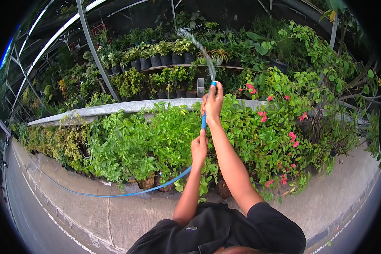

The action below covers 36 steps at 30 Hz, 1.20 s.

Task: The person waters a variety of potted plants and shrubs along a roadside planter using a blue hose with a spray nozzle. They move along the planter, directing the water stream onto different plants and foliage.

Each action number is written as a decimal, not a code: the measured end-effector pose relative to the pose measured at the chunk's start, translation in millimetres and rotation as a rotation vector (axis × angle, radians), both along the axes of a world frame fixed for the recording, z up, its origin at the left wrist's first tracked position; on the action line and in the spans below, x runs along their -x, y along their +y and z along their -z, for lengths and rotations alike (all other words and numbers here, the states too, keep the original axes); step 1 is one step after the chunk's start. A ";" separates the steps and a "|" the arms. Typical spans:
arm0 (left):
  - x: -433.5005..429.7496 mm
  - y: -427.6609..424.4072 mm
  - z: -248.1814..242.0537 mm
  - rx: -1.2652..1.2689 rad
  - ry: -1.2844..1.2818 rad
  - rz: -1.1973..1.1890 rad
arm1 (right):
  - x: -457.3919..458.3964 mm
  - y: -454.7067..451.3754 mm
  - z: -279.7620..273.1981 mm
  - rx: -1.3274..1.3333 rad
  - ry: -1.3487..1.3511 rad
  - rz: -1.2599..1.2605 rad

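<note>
A blue garden hose runs up into both my hands. My right hand grips it close to the blue mouth, with fingers at the outlet. Lower down, my left hand is closed around the same hose, thumb along it. From the mouth a jet of water shoots away over the guardrail toward potted plants on the tiers beyond. Beneath my hands grow leafy green shrubs, on this side of the metal guardrail.
The hose trails left along the concrete sidewalk, which borders a road. Pink-flowered shrubs spread to the right. A metal post rises at the left, and a dark plant pot stands behind the rail.
</note>
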<state>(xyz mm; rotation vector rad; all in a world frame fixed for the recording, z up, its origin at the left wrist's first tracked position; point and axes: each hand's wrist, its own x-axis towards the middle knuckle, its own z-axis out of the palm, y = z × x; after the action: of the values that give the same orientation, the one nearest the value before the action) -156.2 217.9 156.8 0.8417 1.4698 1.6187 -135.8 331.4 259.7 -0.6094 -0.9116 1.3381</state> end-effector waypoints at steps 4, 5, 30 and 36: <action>11.0 4.6 5.4 0.014 0.078 -0.005 | -2.1 -1.5 3.8 0.023 0.098 0.143; 11.0 4.3 6.7 0.015 0.077 -0.002 | -2.0 -1.9 4.8 0.023 0.118 0.163; 13.0 6.5 9.9 0.021 0.059 0.112 | -14.1 -0.9 8.0 0.047 0.119 0.259; 13.5 0.4 7.1 0.078 0.072 0.211 | -23.9 -0.5 23.0 0.107 0.071 0.273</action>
<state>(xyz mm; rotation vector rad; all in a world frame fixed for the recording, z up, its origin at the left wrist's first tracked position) -169.7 218.2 149.7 0.9842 1.4317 1.3802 -111.9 330.9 236.7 -0.7366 -0.6756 1.1587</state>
